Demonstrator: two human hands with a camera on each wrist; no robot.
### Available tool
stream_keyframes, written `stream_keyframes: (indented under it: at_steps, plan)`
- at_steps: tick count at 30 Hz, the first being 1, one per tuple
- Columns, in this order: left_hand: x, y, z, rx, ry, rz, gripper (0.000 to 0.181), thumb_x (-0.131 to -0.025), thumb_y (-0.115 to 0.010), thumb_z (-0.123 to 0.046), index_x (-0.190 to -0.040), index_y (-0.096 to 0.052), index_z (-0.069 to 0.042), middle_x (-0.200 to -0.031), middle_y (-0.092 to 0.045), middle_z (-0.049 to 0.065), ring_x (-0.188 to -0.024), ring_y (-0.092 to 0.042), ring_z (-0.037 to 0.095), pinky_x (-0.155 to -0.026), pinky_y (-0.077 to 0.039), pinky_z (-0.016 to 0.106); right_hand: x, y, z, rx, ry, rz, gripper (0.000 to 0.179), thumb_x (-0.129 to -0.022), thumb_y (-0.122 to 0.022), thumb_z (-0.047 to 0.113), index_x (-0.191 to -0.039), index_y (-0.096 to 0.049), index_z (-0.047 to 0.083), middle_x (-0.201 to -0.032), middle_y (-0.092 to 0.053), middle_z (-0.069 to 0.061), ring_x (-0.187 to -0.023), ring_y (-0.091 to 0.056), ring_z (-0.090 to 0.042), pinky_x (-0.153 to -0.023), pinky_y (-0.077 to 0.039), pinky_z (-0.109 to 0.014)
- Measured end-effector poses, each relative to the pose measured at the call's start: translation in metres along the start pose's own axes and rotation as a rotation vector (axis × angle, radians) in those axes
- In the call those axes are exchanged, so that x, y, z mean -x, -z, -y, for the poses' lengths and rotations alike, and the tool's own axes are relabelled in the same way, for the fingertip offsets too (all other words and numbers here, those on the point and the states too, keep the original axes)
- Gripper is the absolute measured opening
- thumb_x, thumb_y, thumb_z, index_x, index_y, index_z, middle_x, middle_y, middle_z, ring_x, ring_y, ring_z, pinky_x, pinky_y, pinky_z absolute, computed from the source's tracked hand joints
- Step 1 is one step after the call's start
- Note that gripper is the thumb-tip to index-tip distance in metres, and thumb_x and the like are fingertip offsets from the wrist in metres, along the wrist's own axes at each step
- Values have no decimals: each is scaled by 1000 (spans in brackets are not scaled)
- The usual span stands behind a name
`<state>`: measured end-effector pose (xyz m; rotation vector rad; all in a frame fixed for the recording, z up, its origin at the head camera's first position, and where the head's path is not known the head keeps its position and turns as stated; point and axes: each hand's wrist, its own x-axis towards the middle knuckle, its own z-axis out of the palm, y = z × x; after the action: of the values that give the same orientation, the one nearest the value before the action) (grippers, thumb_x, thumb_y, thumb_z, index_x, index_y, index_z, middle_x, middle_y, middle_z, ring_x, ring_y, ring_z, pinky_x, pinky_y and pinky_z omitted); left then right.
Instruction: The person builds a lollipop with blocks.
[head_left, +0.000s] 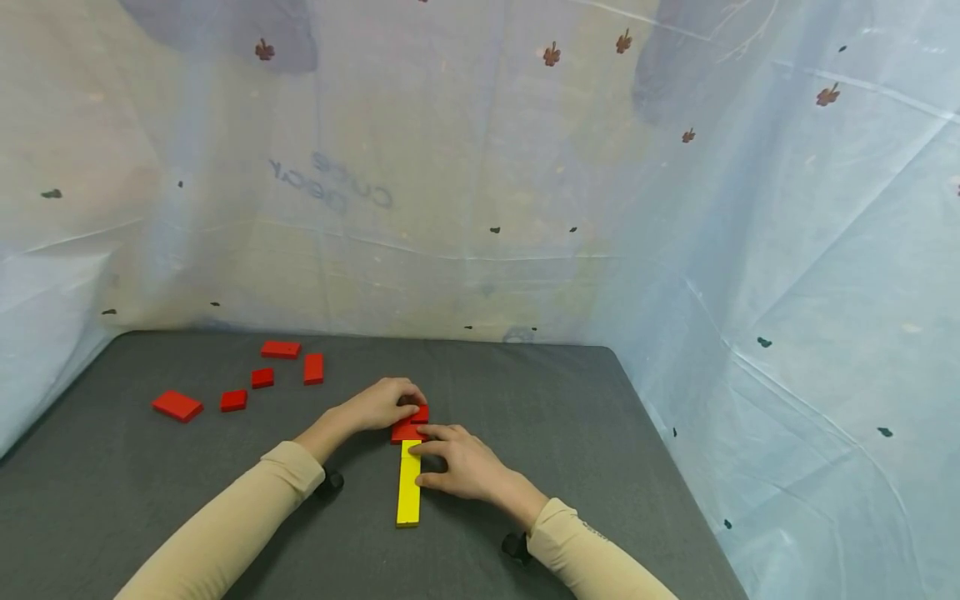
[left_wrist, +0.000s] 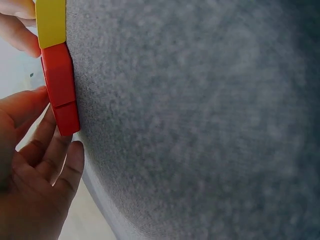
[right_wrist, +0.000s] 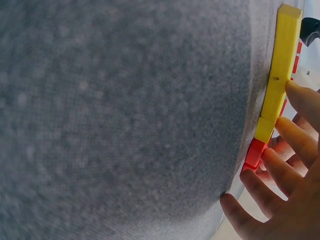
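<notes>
Two red blocks meet a yellow column at its far end: one red block (head_left: 403, 433) sits across the top, and a second red block (head_left: 423, 412) lies just beyond it. My left hand (head_left: 384, 404) holds that far red block, thumb on the near side and fingers bent round its far end. A long yellow block (head_left: 407, 498) and a short yellow block (head_left: 411, 448) form the column, running toward me. My right hand (head_left: 468, 465) rests along the right side, fingers fairly straight, fingertips touching the yellow blocks and the nearer red one.
Several loose red pieces lie at the back left of the grey table (head_left: 562, 417), among them a rectangular red block (head_left: 177, 406) and a small red block (head_left: 233, 400). A translucent plastic sheet (head_left: 450, 167) hangs behind the table and along its right side.
</notes>
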<state>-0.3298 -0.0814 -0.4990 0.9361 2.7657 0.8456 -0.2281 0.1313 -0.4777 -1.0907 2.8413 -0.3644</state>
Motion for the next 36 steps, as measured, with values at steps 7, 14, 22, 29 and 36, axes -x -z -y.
stream_keyframes:
  at_steps: [7, 14, 22, 29, 36]
  plan:
    - [2, 0, -3, -1, 5, 8, 16, -92, -65, -18, -107, -71, -18, -100, -63, -4, -87, -58, 11, -81, -53, 33, 0, 1, 1, -3, 0, 3, 46, -89, -64, 47, -131, -60, 29, -148, -43, 3, -129, -45, -21, -100, -44, -46]
    - [2, -1, -4, 4, 11, 15, 15, -92, -65, -18, -106, -70, -19, -99, -63, -4, -86, -57, 11, -81, -52, 32, 0, 0, 0, -1, -5, 0, 46, -88, -65, 47, -130, -61, 29, -147, -44, 4, -129, -45, -21, -99, -45, -46]
    - [3, -2, -6, 2, 17, 17, 14, -92, -65, -17, -105, -70, -19, -100, -63, -4, -87, -57, 11, -81, -52, 32, 0, 0, 1, -2, -5, 4, 45, -89, -64, 46, -131, -61, 29, -148, -43, 4, -129, -45, -21, -99, -45, -46]
    - [5, -2, -7, 5, 32, 14, 15, -92, -65, -19, -106, -70, -20, -101, -63, -4, -88, -57, 10, -83, -52, 32, 1, 0, 2, 10, -6, 1, 45, -89, -64, 47, -131, -60, 30, -147, -44, 4, -129, -45, -21, -99, -45, -45]
    - [4, -1, -6, 0, 34, 17, 14, -92, -65, -19, -105, -70, -20, -101, -63, -5, -88, -56, 10, -83, -52, 31, 0, 0, 2, 16, -9, 1, 45, -89, -64, 48, -131, -60, 31, -147, -43, 4, -129, -45, -20, -100, -45, -45]
